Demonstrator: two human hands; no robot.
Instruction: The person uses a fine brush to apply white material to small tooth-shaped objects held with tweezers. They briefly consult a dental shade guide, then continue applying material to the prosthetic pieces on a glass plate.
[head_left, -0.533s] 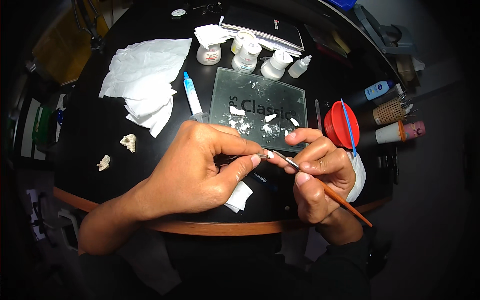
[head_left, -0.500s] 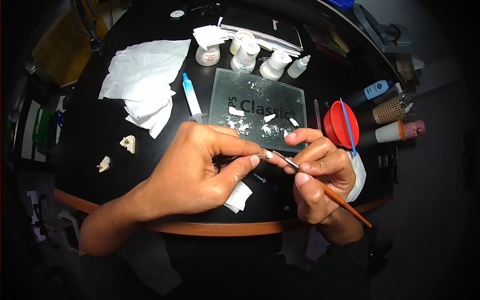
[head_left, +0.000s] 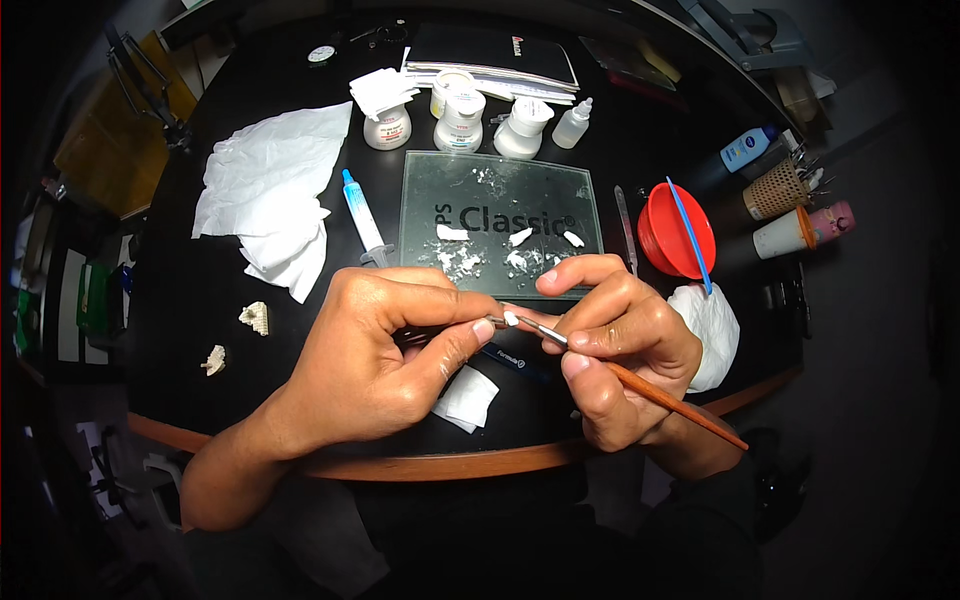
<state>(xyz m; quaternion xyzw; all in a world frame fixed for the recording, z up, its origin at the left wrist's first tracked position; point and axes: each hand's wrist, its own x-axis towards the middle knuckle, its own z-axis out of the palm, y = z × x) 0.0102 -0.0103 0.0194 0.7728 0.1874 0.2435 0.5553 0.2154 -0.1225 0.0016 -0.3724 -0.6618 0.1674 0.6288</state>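
Note:
Between thumb and index finger, my left hand [head_left: 385,345] pinches a slim metal holding tool [head_left: 497,322], most of which the hand hides. At its tip sits a small white tooth-shaped crown [head_left: 511,318]. My right hand [head_left: 635,350] grips a fine brush [head_left: 680,408] with a brown wooden handle, pen-fashion, its tip at or very near the crown. One right fingertip is raised above the brush. Just beyond both hands lies a glass slab [head_left: 560,188] bearing white paste lumps [head_left: 453,233] and smears.
Right of the slab stands a red bowl [head_left: 655,235] with a blue stick [head_left: 690,230] across it. White jars [head_left: 460,125] and a dropper bottle [head_left: 572,125] line the back. Tissues [head_left: 270,190], a syringe [head_left: 362,215] and cast pieces [head_left: 255,318] lie left.
The whole view has shifted a little, so the table things appear farther left and lower. Both hands keep their grips, with the brush tip still close to the crown.

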